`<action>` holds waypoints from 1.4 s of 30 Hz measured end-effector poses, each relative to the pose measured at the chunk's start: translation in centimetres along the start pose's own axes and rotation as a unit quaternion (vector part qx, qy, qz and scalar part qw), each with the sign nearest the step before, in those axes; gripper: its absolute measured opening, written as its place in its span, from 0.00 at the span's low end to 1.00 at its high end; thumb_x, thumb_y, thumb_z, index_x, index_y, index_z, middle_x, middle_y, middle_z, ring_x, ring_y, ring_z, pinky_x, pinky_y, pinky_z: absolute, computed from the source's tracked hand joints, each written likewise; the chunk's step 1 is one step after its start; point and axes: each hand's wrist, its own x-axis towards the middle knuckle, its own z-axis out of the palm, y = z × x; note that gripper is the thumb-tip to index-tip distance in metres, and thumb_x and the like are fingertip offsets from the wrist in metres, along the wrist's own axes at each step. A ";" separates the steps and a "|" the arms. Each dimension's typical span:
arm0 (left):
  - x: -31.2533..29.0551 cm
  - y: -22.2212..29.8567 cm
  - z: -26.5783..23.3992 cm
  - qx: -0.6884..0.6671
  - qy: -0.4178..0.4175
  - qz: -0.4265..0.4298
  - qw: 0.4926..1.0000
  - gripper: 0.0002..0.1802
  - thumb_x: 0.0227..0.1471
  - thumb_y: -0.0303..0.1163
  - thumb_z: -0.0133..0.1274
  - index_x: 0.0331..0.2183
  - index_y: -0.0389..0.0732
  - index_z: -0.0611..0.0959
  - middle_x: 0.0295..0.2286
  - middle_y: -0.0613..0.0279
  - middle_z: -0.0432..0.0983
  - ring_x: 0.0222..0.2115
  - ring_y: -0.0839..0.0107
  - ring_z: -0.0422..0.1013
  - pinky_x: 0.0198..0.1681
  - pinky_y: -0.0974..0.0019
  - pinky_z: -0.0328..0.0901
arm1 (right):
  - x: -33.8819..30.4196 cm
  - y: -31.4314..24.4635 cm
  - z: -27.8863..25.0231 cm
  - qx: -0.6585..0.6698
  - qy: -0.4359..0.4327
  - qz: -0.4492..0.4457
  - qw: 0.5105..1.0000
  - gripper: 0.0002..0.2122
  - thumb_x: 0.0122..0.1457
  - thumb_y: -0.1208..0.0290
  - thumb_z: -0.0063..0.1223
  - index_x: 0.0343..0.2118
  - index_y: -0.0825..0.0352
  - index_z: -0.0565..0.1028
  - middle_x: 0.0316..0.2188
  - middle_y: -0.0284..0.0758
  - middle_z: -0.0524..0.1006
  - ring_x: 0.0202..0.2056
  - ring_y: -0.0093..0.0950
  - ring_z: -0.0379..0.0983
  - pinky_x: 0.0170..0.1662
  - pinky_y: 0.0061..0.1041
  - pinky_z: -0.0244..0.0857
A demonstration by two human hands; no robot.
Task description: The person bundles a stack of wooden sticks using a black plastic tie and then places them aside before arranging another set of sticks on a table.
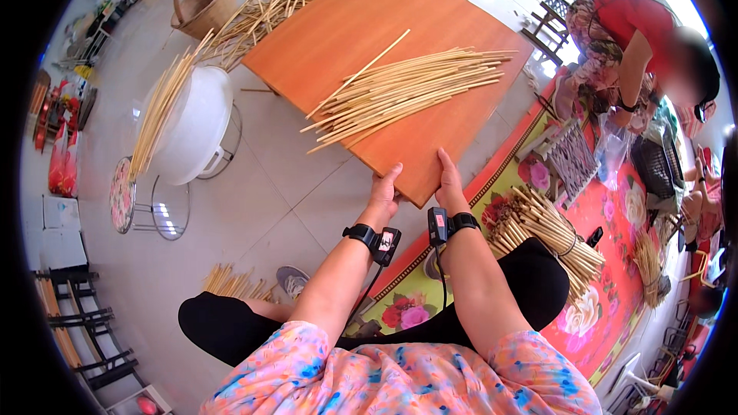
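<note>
My left hand (383, 195) and my right hand (450, 183) grip the near corner of an orange-brown wooden tabletop (338, 38), one on each side of it. Both thumbs rest along the top edges; the other fingers are mostly hidden at the sides and underneath. On the board lies a loose layer of pale straw stalks (415, 88), roughly side by side and slanting up to the right. A single stalk sticks out at an angle on their far left side. Neither hand touches the stalks.
A white tub (196, 127) with stalks across it stands left, beside a round stool (121, 194). Behind are a wicker basket (206, 6) and scattered straw (269, 8). At right, a tied stalk bundle (550, 234) lies on a floral mat (580, 338); a person in red (626, 19) bends beyond.
</note>
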 end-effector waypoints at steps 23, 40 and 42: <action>-8.4 5.5 -19.1 0.068 -0.007 -0.038 0.997 0.33 0.44 0.40 0.60 0.51 0.43 0.68 0.46 0.60 0.70 0.46 0.62 0.67 0.48 0.53 0.63 | -16.3 12.1 4.3 -0.023 0.026 0.126 0.991 0.30 0.44 0.60 0.64 0.50 0.53 0.60 0.47 0.31 0.68 0.48 0.34 0.66 0.47 0.44 0.61; -13.3 10.9 -25.2 0.322 0.061 -0.101 0.939 0.38 0.42 0.45 0.61 0.52 0.44 0.65 0.50 0.54 0.65 0.51 0.61 0.61 0.47 0.45 0.60 | -21.4 15.3 4.3 -0.197 0.000 0.265 0.944 0.23 0.50 0.56 0.58 0.48 0.55 0.66 0.52 0.34 0.62 0.51 0.38 0.56 0.52 0.50 0.52; -15.6 13.7 -22.2 0.441 0.137 -0.044 0.886 0.46 0.42 0.50 0.59 0.57 0.38 0.58 0.56 0.47 0.56 0.57 0.57 0.53 0.55 0.50 0.54 | -20.6 15.0 3.2 -0.187 0.004 0.268 0.945 0.22 0.52 0.59 0.55 0.50 0.55 0.65 0.55 0.35 0.58 0.52 0.40 0.54 0.53 0.52 0.52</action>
